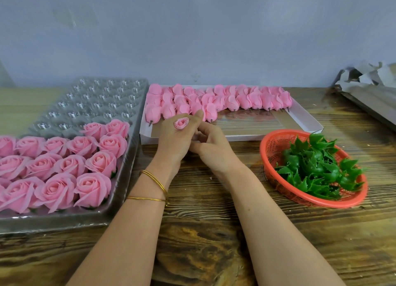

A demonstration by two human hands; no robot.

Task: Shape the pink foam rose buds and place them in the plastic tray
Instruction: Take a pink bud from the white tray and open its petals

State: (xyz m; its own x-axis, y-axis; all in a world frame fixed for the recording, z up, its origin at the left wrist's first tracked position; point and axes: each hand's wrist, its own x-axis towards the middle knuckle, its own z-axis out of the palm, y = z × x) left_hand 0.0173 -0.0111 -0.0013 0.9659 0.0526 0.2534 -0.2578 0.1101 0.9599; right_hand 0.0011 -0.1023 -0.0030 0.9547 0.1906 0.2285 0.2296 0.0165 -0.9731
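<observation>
My left hand (pixel 174 140) grips a small pink foam rose bud (pixel 181 122), its rolled top showing above the curled fingers. My right hand (pixel 211 145) meets the left from the right, its fingers touching the bud's underside; what they pinch is hidden. A clear plastic tray (pixel 128 157) lies at the left, its near cells filled with several opened pink roses (pixel 64 167) and its far cells bare. A white cardboard box (pixel 304 116) behind my hands holds rows of closed pink buds (pixel 214 100) on short stems.
An orange plastic basket (pixel 276 144) with several green plastic calyxes (pixel 317 167) sits at the right on the wooden table (pixel 205 232). Crumpled grey paper (pixel 368 80) lies at the far right. A grey wall stands behind.
</observation>
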